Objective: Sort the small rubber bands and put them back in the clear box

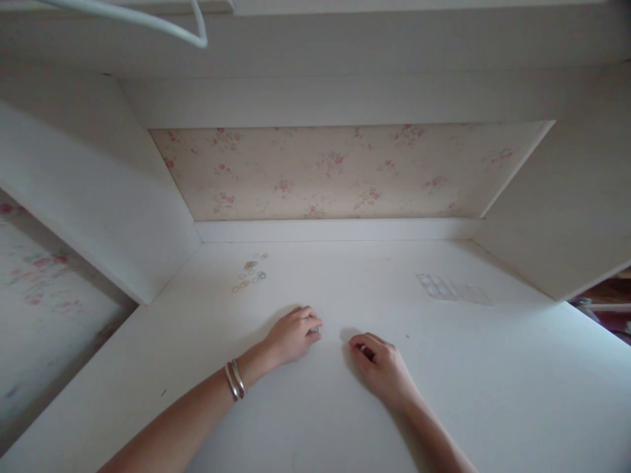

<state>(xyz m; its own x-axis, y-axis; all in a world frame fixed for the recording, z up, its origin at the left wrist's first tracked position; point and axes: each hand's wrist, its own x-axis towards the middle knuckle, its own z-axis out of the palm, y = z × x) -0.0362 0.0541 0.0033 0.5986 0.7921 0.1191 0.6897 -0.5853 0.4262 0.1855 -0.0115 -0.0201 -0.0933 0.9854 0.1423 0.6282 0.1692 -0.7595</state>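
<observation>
My left hand (294, 334) rests on the white desktop (315, 407) near the middle, its fingers closed around a small grey, shiny thing (314, 329). Only a bit of that thing shows between thumb and fingers, so its kind is unclear. To its right, my right hand (379, 361) is curled with thumb and forefinger pinched; whatever it holds, if anything, is too small or hidden to name. Beyond my left hand lies a loose group of small gold and silver rings (244, 284). Two silver bangles (235, 380) circle my left wrist.
A clear flat plastic packet with a grid of compartments (436, 287) lies at the back right, beside a thin transparent sheet (472, 293). A tiny dark speck (407, 336) is right of my right hand. White side panels (557, 197) and an overhead shelf (315, 46) enclose the desk; a white cable (148, 21) hangs above.
</observation>
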